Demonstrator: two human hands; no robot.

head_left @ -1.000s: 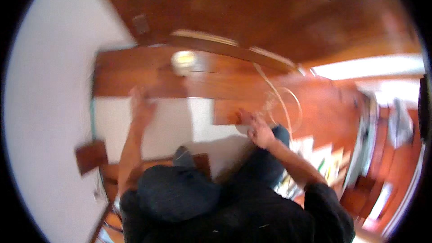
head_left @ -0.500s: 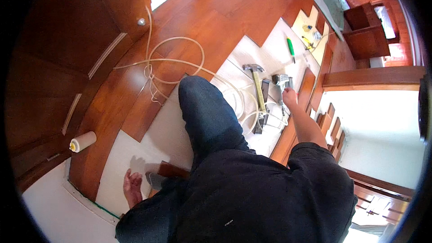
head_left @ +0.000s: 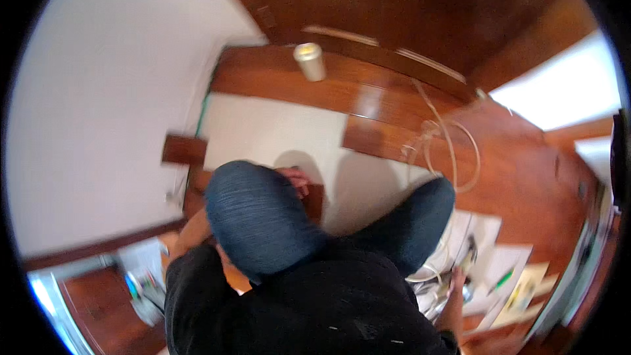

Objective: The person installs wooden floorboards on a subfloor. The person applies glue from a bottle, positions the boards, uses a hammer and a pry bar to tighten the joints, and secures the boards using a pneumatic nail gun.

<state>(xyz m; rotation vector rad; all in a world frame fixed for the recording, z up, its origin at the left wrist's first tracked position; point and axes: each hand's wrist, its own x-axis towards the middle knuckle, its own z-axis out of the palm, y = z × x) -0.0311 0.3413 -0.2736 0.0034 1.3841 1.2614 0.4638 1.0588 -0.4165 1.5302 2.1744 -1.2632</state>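
Note:
My left hand (head_left: 294, 177) shows beyond my left knee, partly hidden by it, with its fingers apart beside a dark wooden board piece (head_left: 312, 205). My right hand (head_left: 456, 284) reaches down past my right knee and is closed on a silver power tool (head_left: 467, 293), which looks like a nail gun and is blurred. Close by lie a hammer (head_left: 471, 250), a loop of pale hose (head_left: 424, 275) and a green-handled tool (head_left: 505, 279). A pale underlay (head_left: 273, 118) spreads in front of me, bordered by brown floorboards (head_left: 253, 69).
A white cylindrical roll (head_left: 309, 62) lies near dark wooden cabinet doors (head_left: 394, 0). A tangled hose (head_left: 453, 158) crosses the boards at right. A white wall (head_left: 98, 118) stands at left, with a loose board (head_left: 184, 150) beside it.
My view has swung back toward the wall and cabinet. My left hand now shows farther forward, behind the raised knee; my right hand remains low at the tool.

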